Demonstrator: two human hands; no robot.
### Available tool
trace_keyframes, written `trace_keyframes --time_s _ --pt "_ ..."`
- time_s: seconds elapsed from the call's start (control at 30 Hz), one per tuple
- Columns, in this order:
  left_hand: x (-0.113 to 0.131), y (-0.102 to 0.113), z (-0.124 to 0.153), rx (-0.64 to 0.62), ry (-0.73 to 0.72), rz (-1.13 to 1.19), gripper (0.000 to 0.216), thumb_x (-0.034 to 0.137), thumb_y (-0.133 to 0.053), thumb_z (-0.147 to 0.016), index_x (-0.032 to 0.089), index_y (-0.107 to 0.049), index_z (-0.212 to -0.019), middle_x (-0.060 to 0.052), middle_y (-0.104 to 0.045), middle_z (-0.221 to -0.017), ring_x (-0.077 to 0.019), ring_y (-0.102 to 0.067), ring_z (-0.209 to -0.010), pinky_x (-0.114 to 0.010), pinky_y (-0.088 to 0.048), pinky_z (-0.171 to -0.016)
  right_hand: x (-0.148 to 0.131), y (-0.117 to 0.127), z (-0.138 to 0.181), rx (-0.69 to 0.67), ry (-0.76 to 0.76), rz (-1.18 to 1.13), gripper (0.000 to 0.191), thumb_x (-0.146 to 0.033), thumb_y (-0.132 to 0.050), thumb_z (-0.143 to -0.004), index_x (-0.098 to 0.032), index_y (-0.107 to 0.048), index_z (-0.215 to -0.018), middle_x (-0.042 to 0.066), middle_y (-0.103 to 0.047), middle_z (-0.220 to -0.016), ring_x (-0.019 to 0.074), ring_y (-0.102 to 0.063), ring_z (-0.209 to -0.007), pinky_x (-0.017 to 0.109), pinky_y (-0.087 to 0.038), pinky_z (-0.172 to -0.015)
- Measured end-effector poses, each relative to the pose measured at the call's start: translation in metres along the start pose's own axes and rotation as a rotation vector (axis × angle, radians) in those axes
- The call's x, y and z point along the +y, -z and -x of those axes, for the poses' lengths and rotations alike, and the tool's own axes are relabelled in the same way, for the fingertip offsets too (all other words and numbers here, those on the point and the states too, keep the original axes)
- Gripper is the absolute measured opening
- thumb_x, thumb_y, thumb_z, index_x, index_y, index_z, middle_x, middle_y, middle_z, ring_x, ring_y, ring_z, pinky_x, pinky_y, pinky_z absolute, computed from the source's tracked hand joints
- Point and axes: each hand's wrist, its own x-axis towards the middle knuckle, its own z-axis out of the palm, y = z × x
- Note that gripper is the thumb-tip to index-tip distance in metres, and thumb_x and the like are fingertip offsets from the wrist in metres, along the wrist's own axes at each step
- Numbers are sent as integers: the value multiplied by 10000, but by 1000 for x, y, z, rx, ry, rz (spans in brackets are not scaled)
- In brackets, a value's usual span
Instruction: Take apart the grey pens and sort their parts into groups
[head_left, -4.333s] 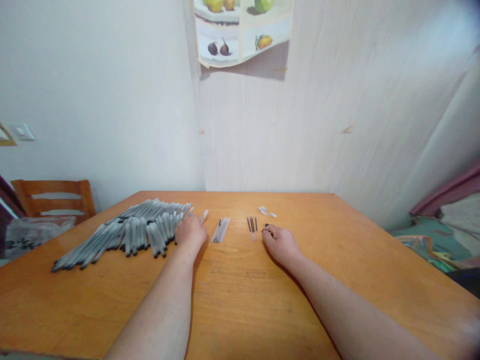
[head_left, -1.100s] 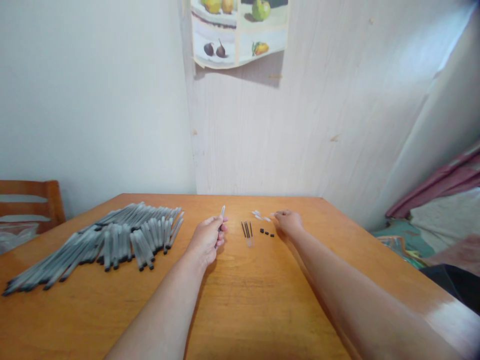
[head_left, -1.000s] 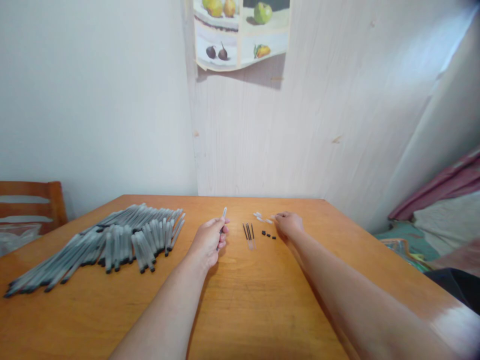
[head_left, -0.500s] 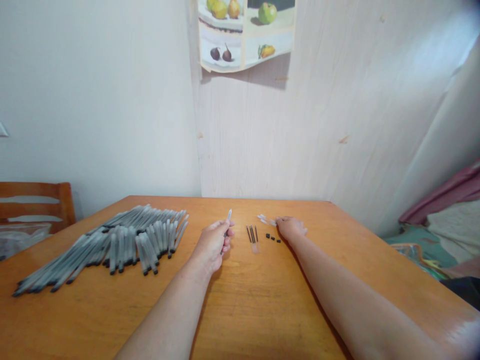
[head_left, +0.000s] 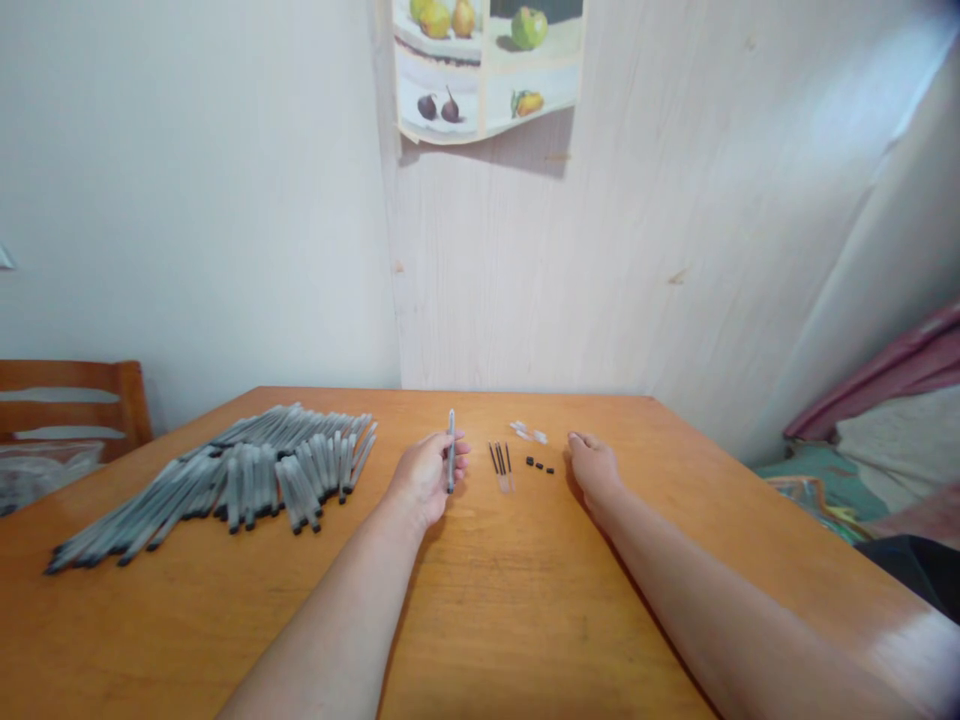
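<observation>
Pointing toward the counter's far edge, a pen gripped by the left hand lies left of the right hand, whose fingers' hold is unclear.

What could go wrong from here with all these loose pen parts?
The small black pieces lie loose beside the right hand, so a brush might scatter them. The dark refills rest loose on the table and could roll if knocked. The pen in the left hand might slip if the grip loosens.
</observation>
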Motion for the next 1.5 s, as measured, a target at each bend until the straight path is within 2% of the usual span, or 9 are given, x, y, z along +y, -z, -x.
trace_keyframes --time_s 0.13,0.33,0.5,0.6,0.77,1.0,1.13,1.3,1.5 --pt "-2 -6 7 -52 17 16 131 134 -499 -880 122 -608 -953 -67 -669 -741 -121 -652 -597 -199 -479 -521 -34 5 26 -36 -43 -131 285 -416 -517 -812 -183 -670 -751 79 -687 -754 220 -622 -749 300 -444 -655" --pt "-7 -9 9 -132 -14 68 109 122 -524 -887 137 -585 -976 -96 -704 -837 -150 -707 -736 -233 -542 -655 -92 -2 74 -471 -5 -366 275 -411 -552 -818 -186 -607 -670 20 -614 -639 133 -542 -595 261 -412 -601" --pt "-11 -10 9 -178 -32 94 104 144 -523 -902 143 -561 -999 -126 -712 -906 -171 -717 -810 -258 -552 -708 -97 -12 103 -670 -147 -375 301 -445 -539 -859 -168 -604 -760 15 -613 -633 113 -536 -503 248 -412 -509" --pt "-12 -12 10 -208 -30 109 106 148 -525 -907 149 -545 -1011 -132 -711 -942 -175 -716 -855 -266 -552 -740 -92 -13 110 -739 -201 -487 360 -496 -517 -879 -156 -613 -811 19 -621 -640 102 -523 -468 242 -402 -480" --pt "-13 -15 15 -232 -44 99 117 148 -537 -906 157 -532 -1023 -133 -709 -990 -172 -709 -896 -284 -546 -792 -91 -10 110 -756 -272 -614 334 -480 -609 -838 -147 -623 -822 17 -622 -638 88 -515 -462 210 -351 -427" --pt "-14 -14 20 -306 -55 -28 109 146 -589 -872 151 -569 -979 -119 -715 -938 -163 -703 -815 -269 -539 -737 -82 -8 105 -779 -397 -726 304 -449 -600 -854 -147 -603 -818 18 -622 -602 73 -499 -422 175 -244 -367" --pt "-14 -16 21 -278 -53 -7 69 154 -592 -875 154 -549 -930 -124 -718 -935 -170 -706 -837 -275 -541 -757 -82 -7 106 -757 -334 -717 351 -507 -622 -829 -159 -586 -809 2 -612 -593 66 -476 -414 174 -264 -373" --pt "-15 -18 21 -237 -59 -15 75 157 -602 -879 157 -539 -921 -125 -720 -909 -167 -709 -820 -270 -548 -749 -85 -7 106 -700 -222 -569 386 -559 -619 -810 -183 -542 -771 -19 -585 -572 69 -459 -412 181 -279 -386" --pt "-16 -19 22 -208 -66 12 112 169 -658 -851 151 -560 -901 -122 -720 -899 -173 -714 -803 -286 -561 -747 -82 -8 104 -613 -109 -436 320 -505 -581 -838 -203 -527 -746 -27 -556 -577 89 -456 -442 214 -333 -427"
